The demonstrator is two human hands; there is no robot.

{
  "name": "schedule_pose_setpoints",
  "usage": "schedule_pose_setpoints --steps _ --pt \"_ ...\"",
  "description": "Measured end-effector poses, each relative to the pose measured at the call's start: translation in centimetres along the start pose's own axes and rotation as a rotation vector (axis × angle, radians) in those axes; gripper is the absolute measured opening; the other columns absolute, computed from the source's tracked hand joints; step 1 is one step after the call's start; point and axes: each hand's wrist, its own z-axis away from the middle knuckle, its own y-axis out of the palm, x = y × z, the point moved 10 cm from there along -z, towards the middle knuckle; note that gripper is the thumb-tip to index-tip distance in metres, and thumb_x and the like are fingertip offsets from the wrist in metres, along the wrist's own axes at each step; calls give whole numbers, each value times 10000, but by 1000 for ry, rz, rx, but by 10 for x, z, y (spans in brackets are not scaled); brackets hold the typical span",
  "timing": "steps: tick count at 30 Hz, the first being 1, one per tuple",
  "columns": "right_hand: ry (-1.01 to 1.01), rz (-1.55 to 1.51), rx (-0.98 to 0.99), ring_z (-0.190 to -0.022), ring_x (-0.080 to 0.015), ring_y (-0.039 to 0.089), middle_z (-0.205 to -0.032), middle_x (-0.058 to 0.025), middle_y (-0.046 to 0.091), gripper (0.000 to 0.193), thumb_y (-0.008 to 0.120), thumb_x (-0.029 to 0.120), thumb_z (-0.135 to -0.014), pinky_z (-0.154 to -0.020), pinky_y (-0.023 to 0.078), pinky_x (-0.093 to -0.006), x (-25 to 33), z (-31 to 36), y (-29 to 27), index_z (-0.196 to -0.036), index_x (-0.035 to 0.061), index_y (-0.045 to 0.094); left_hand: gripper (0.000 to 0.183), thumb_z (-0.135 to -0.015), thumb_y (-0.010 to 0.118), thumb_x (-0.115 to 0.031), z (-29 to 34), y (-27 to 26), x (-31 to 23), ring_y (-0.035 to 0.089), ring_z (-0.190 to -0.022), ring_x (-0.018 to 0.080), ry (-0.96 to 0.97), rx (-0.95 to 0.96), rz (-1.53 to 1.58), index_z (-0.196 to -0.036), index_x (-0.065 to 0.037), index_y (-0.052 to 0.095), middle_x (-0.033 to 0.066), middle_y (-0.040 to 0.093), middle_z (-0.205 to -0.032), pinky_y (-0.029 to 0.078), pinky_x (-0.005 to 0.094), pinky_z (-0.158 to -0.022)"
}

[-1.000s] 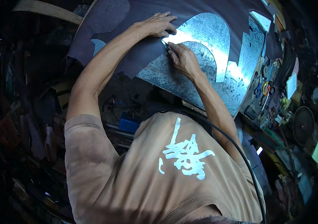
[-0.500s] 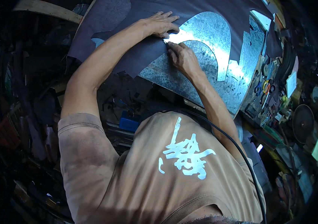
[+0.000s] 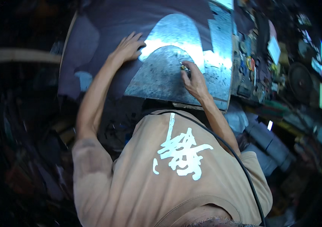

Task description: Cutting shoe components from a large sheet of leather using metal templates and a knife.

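My left hand (image 3: 130, 48) lies on dark purplish-brown leather (image 3: 112, 22) with its fingers stretched out. Its fingertips are beside the left end of a shiny, arch-shaped metal-looking sheet (image 3: 174, 28). That arch lies partly over the leather and partly over the grey metal work surface (image 3: 157, 72), whose speckled top shows inside the curve. Above this surface, near the right leg of the arch, my right hand (image 3: 195, 80) is closed around a small tool (image 3: 184, 68) with metallic and yellowish glints. Fingers and blur hide most of the tool, so its kind is unclear.
Scissors (image 3: 250, 63) and small tools crowd a strip along the right edge of the work surface. Farther right stand a round dark disc (image 3: 300, 78) and clutter. A wooden bar (image 3: 26, 55) juts in at the left. A black cable (image 3: 221, 140) crosses my shirt.
The view has shifted, so the work surface sits farther left. My right hand has moved away from my left, from the arch's left end to beside its right leg, taking the small tool along.
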Motion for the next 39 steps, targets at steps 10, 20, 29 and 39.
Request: schedule_pose_setpoints --steps 10,20,29,39 --pt "367 219 -150 -1011 -421 604 -1089 -292 602 673 687 256 -833 -822 490 -476 -110 20 -45 -1382 16 381 442 -848 643 -78 34 -9 -56 507 -1160 447 -79 -598 199 -1270 -18 525 300 485 -1299 445 474 -957" --pt "677 -771 -190 -441 -62 475 -612 27 511 243 729 216 -811 -399 395 -214 -139 22 -48 -946 60 600 500 -811 696 -137 11 -13 2 639 -999 342 -441 -494 652 -1263 20 551 279 618 -1124 494 384 -875" --pt "618 -367 -221 -586 -176 621 -715 -71 630 369 695 320 -838 -540 511 -329 -146 27 -48 -1055 32 617 367 -889 580 -51 64 -47 68 632 -887 133 -408 -462 1260 -1243 43 586 104 664 -1069 491 243 -801" --pt "290 347 -242 -890 -442 625 -1061 -267 575 494 643 177 -807 -757 498 -532 -105 6 -34 -1250 32 480 379 -908 584 -73 210 -38 181 609 -990 174 -587 -806 878 -1271 28 544 149 635 -1126 465 269 -868"
